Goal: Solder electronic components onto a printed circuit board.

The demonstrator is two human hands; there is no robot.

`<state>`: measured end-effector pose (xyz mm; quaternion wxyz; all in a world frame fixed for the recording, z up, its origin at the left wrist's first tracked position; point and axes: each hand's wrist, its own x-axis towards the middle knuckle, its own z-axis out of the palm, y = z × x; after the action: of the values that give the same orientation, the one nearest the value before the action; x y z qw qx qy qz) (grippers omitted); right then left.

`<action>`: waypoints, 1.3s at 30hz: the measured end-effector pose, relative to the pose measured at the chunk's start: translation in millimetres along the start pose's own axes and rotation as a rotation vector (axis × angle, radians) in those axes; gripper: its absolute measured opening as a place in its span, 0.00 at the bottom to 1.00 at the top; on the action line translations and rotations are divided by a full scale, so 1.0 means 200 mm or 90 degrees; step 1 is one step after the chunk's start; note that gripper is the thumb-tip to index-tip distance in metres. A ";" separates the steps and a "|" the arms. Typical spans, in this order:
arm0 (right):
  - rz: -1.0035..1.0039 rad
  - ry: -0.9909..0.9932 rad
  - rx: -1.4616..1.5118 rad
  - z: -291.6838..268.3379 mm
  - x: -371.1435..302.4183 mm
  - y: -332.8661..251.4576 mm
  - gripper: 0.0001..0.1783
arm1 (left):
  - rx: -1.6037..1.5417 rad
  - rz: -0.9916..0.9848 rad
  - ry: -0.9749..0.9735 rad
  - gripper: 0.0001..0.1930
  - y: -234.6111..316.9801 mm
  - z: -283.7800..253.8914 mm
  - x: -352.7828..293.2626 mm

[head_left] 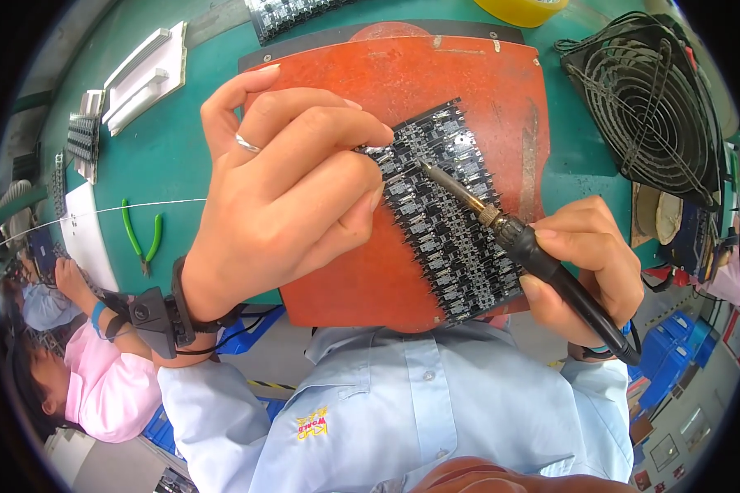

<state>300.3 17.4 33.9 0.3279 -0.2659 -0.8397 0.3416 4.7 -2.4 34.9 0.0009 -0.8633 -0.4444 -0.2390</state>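
Observation:
A black circuit board panel (448, 238), dense with small silver parts, lies slanted on an orange-red work mat (337, 283). In my right hand (588, 267) is a soldering iron (543, 263) with a black handle, its metal tip at the upper part of the panel. My left hand (292, 181) is closed, its fingertips by the panel's upper left edge and partly covering it. Thin solder wire (152, 204) runs in from the left and passes behind this hand. The fingers hide the wire's end.
At right stands a black fan with a wire guard (645, 111). Green-handled cutters (144, 238) lie left of the mat, near white strips (144, 78). A tape roll (522, 8) and another board panel (292, 15) sit at the back. A co-worker in pink (111, 378) is at left.

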 end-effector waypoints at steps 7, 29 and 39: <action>0.000 0.003 -0.007 0.00 0.01 -0.01 0.21 | 0.013 -0.002 0.018 0.09 0.02 0.01 -0.01; -0.012 0.015 -0.018 0.00 0.01 -0.01 0.22 | -0.064 0.024 0.001 0.09 0.02 0.10 -0.08; -0.003 0.019 -0.013 0.01 0.01 -0.01 0.20 | -0.077 0.017 0.007 0.09 0.02 0.11 -0.08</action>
<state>298.2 16.2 35.5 0.3381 -0.2725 -0.8388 0.3285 8.9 -13.1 9.4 -0.0457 -0.8665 -0.4173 -0.2701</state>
